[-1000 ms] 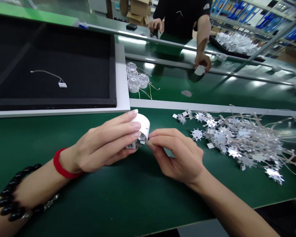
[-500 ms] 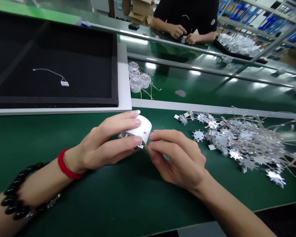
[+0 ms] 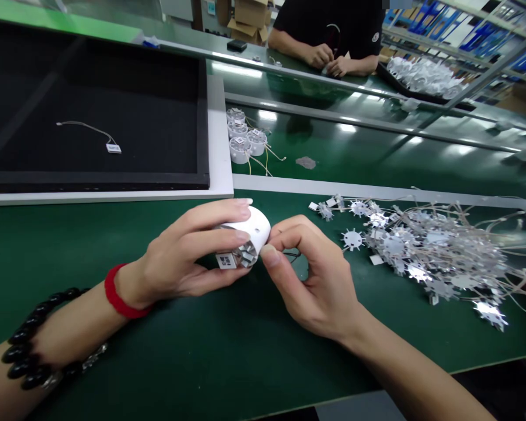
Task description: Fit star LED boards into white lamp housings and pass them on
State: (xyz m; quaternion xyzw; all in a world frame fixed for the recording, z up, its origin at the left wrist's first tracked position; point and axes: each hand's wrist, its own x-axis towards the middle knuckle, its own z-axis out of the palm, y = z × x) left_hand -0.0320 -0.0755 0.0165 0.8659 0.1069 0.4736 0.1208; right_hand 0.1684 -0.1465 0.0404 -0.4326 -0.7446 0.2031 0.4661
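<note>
My left hand (image 3: 197,245) is wrapped round a white round plastic housing (image 3: 260,227), which is tilted on its side. Inside its open end sits a shiny metal piece with prongs (image 3: 247,255). A small white block with a printed code (image 3: 226,261) sticks out below my left fingers. Thumb and forefinger of my right hand (image 3: 311,275) are pinched together at the housing's right rim. A thin wire (image 3: 293,254) shows in the gap behind those fingers; its end at the fingertips is hidden.
On the right lies a tangled heap of star-shaped metal plates with wires (image 3: 438,251). Several white housings with wires (image 3: 241,149) stand behind the ledge. A black tray (image 3: 158,180) at left holds one wired block (image 3: 113,148). Across the bench, a person's hands (image 3: 328,61) work.
The housing has turned in my left hand, so more of its metal inside and the coded block show. My right fingers have curled tighter at the rim, with a wire now visible behind them.
</note>
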